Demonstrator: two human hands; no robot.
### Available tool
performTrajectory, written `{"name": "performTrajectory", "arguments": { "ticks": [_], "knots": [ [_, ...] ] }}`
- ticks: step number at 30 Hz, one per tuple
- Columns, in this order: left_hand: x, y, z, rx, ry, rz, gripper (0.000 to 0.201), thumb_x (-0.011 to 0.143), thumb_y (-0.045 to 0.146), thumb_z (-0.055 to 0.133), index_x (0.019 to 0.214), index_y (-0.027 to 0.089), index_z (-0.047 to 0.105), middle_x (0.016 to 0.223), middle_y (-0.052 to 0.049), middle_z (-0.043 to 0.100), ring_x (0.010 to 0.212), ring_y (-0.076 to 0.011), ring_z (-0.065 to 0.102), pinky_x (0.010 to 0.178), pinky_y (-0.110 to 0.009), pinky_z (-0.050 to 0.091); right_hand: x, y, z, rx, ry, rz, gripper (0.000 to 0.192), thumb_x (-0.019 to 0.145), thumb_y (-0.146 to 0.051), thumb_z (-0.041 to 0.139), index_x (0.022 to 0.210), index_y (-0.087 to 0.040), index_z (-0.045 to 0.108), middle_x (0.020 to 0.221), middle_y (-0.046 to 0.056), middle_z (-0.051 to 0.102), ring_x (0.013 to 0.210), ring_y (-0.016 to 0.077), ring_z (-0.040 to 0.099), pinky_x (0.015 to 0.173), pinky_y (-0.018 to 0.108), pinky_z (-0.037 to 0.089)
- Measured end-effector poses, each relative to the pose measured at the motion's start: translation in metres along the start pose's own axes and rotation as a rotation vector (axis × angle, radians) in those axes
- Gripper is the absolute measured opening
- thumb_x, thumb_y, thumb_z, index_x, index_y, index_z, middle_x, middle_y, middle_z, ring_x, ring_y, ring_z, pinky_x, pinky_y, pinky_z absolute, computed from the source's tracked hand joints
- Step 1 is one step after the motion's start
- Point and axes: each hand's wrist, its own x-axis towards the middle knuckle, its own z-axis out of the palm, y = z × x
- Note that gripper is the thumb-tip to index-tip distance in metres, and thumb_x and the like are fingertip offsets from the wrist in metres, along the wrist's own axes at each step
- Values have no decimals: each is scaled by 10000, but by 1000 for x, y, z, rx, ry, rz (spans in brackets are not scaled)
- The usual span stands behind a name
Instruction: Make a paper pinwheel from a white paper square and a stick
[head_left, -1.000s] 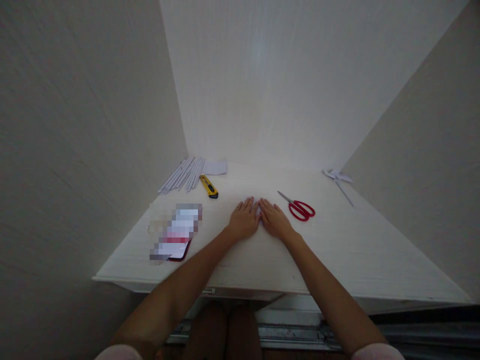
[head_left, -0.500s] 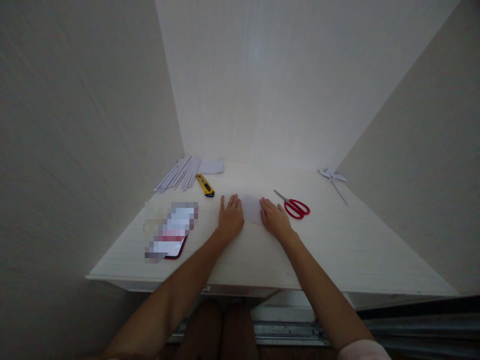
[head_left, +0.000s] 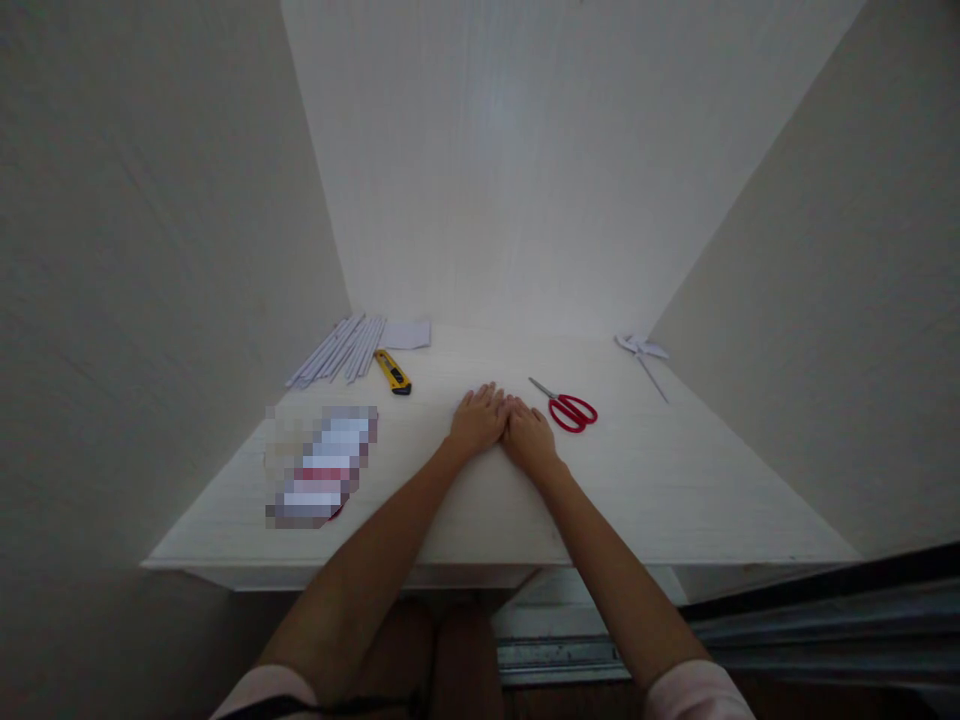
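Palm down on the white tabletop, my left hand [head_left: 481, 419] lies with its fingers stretched forward. My right hand [head_left: 529, 436] rests flat right beside it, its fingertips touching the left hand's fingers. The small white paper that lay between them earlier is now hidden, apparently under the hands. Just right of my right hand lies a pair of scissors [head_left: 574, 412] with red handles, blades pointing to the back left. A yellow utility knife [head_left: 394, 373] is on the table beyond my left hand, to its left.
Several thin rolled paper sticks [head_left: 341, 352] lie at the back left, beside a piece of white paper [head_left: 408, 334]. A paper pinwheel [head_left: 641, 346] on a stick lies at the back right. A pixelated phone-like object [head_left: 330, 465] is at the left. Panels enclose the table [head_left: 675, 500].
My hands have moved together until their fingers touch, covering the paper that showed between them. The whole view has shifted slightly, so the table things appear further left.
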Motion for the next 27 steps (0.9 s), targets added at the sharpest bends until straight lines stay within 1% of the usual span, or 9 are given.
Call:
{"name": "performTrajectory", "arguments": {
  "ticks": [3, 6, 8, 11, 14, 19, 24, 25, 27],
  "knots": [
    [-13, -10, -5, 27, -10, -174, 503, 863, 357, 214, 1276, 97, 336, 1362, -130, 294, 1251, -210, 271, 1015, -401, 208, -1, -2, -2, 15, 36, 7, 423, 839, -212, 281, 1229, -109, 408, 1298, 97, 417, 1203, 172, 351, 982, 342, 244],
    [-26, -13, -8, 44, 28, -213, 494, 861, 321, 208, 1277, 84, 332, 1360, -127, 299, 1254, -199, 266, 1032, -414, 158, -1, -2, -4, 10, 53, -13, 419, 829, -205, 298, 1216, -96, 417, 1279, 110, 437, 1181, 182, 373, 970, 344, 257],
    [-32, -14, -11, 21, 32, -139, 470, 857, 286, 214, 1268, 104, 351, 1347, -112, 329, 1254, -184, 268, 1041, -419, 122, 1, 1, -4, 4, 60, -43, 409, 824, -206, 313, 1200, -96, 432, 1261, 121, 452, 1155, 198, 393, 949, 357, 278],
    [-38, -20, -17, -101, -84, 66, 465, 814, 201, 271, 1264, 126, 362, 1341, -86, 346, 1248, -152, 282, 1035, -357, 177, 4, 9, -2, 30, 73, -105, 387, 809, -192, 343, 1167, -113, 465, 1233, 119, 476, 1112, 212, 413, 918, 367, 312],
    [-39, -26, -24, -214, -132, 130, 494, 766, 190, 345, 1253, 113, 380, 1337, -110, 342, 1247, -160, 284, 1016, -327, 223, 8, 20, 3, 126, 90, -163, 384, 783, -133, 354, 1142, -120, 491, 1202, 113, 497, 1094, 201, 414, 911, 357, 334],
    [-36, -28, -25, -261, -62, 116, 542, 731, 262, 459, 1256, 154, 375, 1332, -123, 348, 1235, -198, 309, 1006, -391, 227, 12, 29, 13, 285, 155, -256, 445, 720, -70, 365, 1144, -115, 492, 1198, 136, 480, 1124, 185, 391, 928, 372, 328],
    [-27, -32, -15, -344, 39, 199, 380, 799, 180, 371, 1159, 178, 492, 1228, -83, 493, 1146, -154, 435, 971, -348, 316, 11, 24, 7, 255, 170, -260, 419, 687, -90, 446, 1082, -193, 539, 1287, 103, 401, 1217, 231, 291, 955, 464, 227],
    [-25, -33, -13, -350, 58, 207, 361, 813, 179, 353, 1137, 183, 511, 1212, -75, 509, 1135, -148, 447, 966, -341, 327, 10, 23, 4, 254, 167, -275, 404, 695, -98, 454, 1076, -200, 540, 1279, 99, 412, 1213, 230, 298, 948, 463, 228],
    [-22, -34, -9, -347, 77, 196, 347, 821, 187, 350, 1122, 185, 523, 1205, -72, 516, 1131, -149, 452, 960, -344, 340, 11, 21, 1, 277, 160, -301, 372, 719, -112, 461, 1073, -196, 536, 1203, 101, 481, 1149, 207, 376, 920, 424, 271]
  ]
}}
